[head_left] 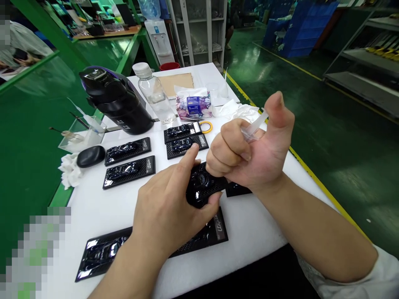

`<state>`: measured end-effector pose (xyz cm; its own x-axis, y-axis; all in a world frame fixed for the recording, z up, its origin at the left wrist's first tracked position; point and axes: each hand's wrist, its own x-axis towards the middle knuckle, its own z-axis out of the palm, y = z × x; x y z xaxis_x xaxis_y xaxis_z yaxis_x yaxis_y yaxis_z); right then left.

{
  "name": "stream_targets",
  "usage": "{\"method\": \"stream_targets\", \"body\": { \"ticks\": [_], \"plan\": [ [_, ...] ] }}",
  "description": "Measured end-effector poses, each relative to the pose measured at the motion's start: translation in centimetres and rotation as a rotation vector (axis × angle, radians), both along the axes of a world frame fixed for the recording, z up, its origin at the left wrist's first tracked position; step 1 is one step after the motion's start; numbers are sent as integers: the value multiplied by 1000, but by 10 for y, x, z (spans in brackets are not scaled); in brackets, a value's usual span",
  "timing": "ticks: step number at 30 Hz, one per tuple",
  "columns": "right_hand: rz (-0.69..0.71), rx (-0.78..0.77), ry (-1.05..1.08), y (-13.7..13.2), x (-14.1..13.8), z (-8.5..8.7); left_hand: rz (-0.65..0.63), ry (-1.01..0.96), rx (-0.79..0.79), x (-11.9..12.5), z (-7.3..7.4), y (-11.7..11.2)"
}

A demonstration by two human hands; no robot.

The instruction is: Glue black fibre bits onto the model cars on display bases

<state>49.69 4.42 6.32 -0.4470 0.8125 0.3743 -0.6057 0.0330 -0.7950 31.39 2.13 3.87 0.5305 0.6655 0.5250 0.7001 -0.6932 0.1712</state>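
Observation:
My left hand (165, 203) grips a glossy black plaque (202, 182) with a raised car-like shape, holding it above the table. My right hand (246, 153) is curled round a translucent plastic syringe (257, 124), thumb raised beside its upper end. The syringe's tip is hidden behind my fingers, over the plaque, so I cannot tell whether it touches. Under my hands lie another black plaque (220, 226) and, at the front left, a similar one (101, 251) partly covered by my left wrist.
More black plaques (129, 172) lie at left and centre. Behind them stand a black flask (121, 104), a clear bottle (157, 97) and a tissue pack (193, 104). A black mouse-shaped object (91, 156), a yellow tape ring (206, 127) and crumpled tissue (238, 111) are nearby.

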Motion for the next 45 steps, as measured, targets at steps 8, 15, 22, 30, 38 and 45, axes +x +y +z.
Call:
{"method": "stream_targets", "body": {
  "ticks": [8,15,22,30,38,45],
  "plan": [
    [-62,65,-193,-13,-13,-1,50,94,-54,3,1,1],
    [-443,-8,-166,10,13,0,53,140,-152,0,1,2],
    [-850,-352,-414,55,47,-28,6,114,-190,-19,21,4],
    [-736,-303,-840,58,53,-45,255,302,-294,-109,34,19],
    [-705,-274,-1119,44,48,-36,235,359,-505,-153,11,16],
    [-1237,407,-1186,16,19,-19,201,510,-591,-149,5,26]
  ]
}}
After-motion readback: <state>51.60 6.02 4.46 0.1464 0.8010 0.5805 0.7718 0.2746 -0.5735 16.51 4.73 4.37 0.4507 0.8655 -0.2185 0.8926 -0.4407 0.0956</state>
